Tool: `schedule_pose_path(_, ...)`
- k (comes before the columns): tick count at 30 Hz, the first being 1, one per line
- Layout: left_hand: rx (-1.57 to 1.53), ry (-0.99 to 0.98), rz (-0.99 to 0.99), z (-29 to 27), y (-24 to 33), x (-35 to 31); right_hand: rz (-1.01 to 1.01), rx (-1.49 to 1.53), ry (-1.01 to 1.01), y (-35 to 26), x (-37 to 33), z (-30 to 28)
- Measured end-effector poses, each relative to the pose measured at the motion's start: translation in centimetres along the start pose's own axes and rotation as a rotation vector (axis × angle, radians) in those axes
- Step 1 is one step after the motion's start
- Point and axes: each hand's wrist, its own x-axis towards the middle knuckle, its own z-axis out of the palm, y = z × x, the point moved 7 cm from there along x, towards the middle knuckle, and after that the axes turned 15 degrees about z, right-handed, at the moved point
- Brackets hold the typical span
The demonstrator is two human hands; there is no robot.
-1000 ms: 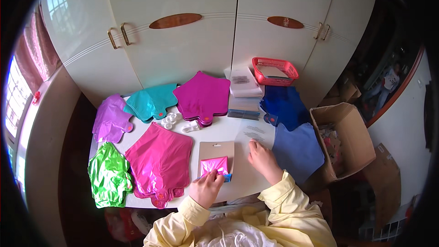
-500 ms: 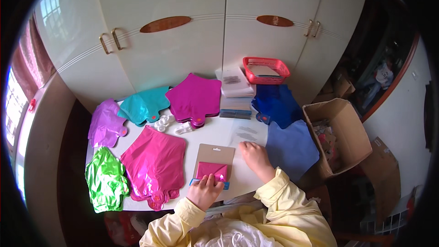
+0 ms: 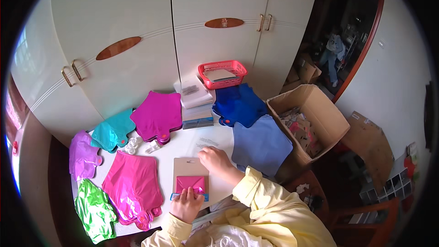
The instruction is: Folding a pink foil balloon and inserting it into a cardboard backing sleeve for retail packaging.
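Note:
A folded pink foil packet (image 3: pixel 190 182) lies on a tan backing card (image 3: pixel 186 166) with a blue lower edge and a hang hole. My left hand (image 3: pixel 185 206) rests with its fingers stretched on the packet's lower part and the card's blue edge. Just above the card's upper right corner, my right hand (image 3: pixel 216 162) has its fingers curled together at a printed clear plastic bag (image 3: pixel 205 141); its fingertips are partly hidden. To the left lies a large pink foil balloon (image 3: pixel 132 187), flat.
Around the table lie green (image 3: pixel 95 211), lilac (image 3: pixel 84 155), teal (image 3: pixel 113 128), magenta (image 3: pixel 157 115) and blue (image 3: pixel 238 105) foil balloons, plus a pale blue sheet (image 3: pixel 260 144). Stacked bags (image 3: pixel 197 112) and a red basket (image 3: pixel 240 69) stand behind. An open carton (image 3: pixel 322 123) sits right.
The view has swung to the right, so everything sits further left. My right hand has shifted a little left, toward the card's upper corner. My left hand stays on the pink packet.

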Motion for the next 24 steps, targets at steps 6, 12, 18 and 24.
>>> schedule_pose_path(6,-0.003,0.043,0.043,-0.8,1.1,-0.1,-0.119,0.006,0.123,-2.8,-0.9,0.6)
schedule_pose_path(12,0.002,0.044,0.061,-0.5,1.1,-0.1,-0.177,-0.001,0.192,-3.5,-1.2,0.4)
schedule_pose_path(18,-0.008,0.063,0.071,-0.5,1.1,-0.1,-0.159,-0.06,0.074,-4.0,-0.8,2.1)
schedule_pose_path(24,-0.023,0.06,0.066,-0.5,1.0,-0.2,-0.025,-0.104,0.132,-2.9,-1.4,0.3)
